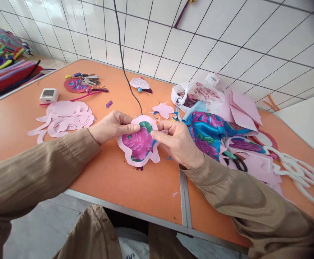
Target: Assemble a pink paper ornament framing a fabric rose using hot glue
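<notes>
A pink cut-out piece (155, 157) with a magenta and green flower-print fabric patch (139, 144) on it is held up over the orange table. My left hand (115, 126) pinches its upper left edge between thumb and fingers. On the upper right edge, my right hand (177, 140) has its thumb and fingers closed on the same piece. Dark red tassel threads (139, 168) show just below its lower edge. Behind it lies a small pink scrap (163, 109).
Pink cut-outs (65, 118) lie left, near a white device (49, 95) and keys (88, 80). A black cord (121, 50) hangs down behind the piece. Right are blue floral fabric (207, 133), a plastic bag (202, 95), scissors (236, 162) and white strips (294, 165).
</notes>
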Tool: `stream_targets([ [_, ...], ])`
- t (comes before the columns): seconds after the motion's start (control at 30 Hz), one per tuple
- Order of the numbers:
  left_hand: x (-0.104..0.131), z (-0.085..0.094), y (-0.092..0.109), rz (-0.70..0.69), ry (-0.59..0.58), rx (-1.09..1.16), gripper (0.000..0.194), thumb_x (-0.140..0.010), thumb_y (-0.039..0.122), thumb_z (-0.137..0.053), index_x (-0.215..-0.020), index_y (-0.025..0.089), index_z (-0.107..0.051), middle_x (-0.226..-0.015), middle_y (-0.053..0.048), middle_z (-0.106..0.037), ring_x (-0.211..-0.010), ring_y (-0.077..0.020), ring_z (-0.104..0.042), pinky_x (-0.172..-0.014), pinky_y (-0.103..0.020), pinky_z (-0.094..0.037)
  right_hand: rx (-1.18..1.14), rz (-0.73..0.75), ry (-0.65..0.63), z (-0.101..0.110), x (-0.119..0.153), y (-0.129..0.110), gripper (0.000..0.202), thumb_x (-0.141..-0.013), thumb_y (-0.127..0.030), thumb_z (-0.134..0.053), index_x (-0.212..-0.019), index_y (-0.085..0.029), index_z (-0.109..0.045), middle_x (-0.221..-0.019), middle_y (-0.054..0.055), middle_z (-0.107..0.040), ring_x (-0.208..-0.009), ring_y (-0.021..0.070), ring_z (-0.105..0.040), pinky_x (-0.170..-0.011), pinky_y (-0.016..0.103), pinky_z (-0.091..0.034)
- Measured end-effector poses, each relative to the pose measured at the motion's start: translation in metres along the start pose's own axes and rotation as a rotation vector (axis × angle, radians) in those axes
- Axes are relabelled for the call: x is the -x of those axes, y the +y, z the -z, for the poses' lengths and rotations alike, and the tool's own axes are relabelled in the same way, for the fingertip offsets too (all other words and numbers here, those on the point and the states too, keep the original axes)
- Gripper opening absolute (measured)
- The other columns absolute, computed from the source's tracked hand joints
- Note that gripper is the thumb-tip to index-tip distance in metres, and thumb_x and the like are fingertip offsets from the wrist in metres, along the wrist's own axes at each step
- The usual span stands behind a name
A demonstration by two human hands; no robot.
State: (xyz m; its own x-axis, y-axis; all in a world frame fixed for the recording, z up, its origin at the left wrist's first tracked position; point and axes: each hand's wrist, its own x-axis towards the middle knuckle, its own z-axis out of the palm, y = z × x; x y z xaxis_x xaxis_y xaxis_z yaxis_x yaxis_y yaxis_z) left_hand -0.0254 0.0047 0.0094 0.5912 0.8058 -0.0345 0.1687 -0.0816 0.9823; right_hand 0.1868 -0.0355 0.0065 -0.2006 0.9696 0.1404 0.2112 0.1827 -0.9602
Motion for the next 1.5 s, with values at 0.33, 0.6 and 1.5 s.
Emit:
stream_targets([
  [0.33, -0.001, -0.001, -0.001, -0.005, 0.058, 0.183, 0.051, -0.066, 0.06, -0.083, -0.059, 0.011, -0.067, -0.057, -0.004, -0.065, -0.05, -0.0103, -0.054, -0.048, -0.022, -0.043, -0.284, -0.082, -0.137, 0.001, 0.0, -0.006, 0.045, -0.078, -0.066, -0.065, -0.063, -0.025, -0.053, -0.057, -0.002, -0.053, -0.049, 0.0138, -0.051, -0.049, 0.032, -0.039],
  [0.6, -0.002, -0.003, -0.003, -0.022, 0.186, 0.339, 0.05, -0.061, 0.056, -0.088, -0.056, 0.012, -0.066, -0.053, -0.002, -0.064, -0.049, -0.0096, -0.054, -0.047, -0.02, -0.044, -0.294, -0.086, -0.048, 0.001, -0.001, -0.007, 0.02, -0.07, -0.036, -0.075, -0.068, -0.021, -0.061, -0.066, -0.002, -0.059, -0.06, 0.0127, -0.053, -0.06, 0.031, -0.047],
  [1.5, 0.017, -0.016, 0.014, -0.42, 0.175, -0.259, 0.013, -0.079, 0.029, -0.077, -0.076, 0.017, -0.077, -0.075, -0.006, -0.072, -0.071, -0.0154, -0.065, -0.067, -0.025, -0.052, 0.646, 0.662, 0.065, 0.001, 0.022, -0.032, 0.022, -0.086, -0.02, -0.062, -0.106, -0.027, -0.064, -0.094, 0.006, -0.071, -0.087, 0.0233, -0.068, -0.078, 0.04, -0.053],
])
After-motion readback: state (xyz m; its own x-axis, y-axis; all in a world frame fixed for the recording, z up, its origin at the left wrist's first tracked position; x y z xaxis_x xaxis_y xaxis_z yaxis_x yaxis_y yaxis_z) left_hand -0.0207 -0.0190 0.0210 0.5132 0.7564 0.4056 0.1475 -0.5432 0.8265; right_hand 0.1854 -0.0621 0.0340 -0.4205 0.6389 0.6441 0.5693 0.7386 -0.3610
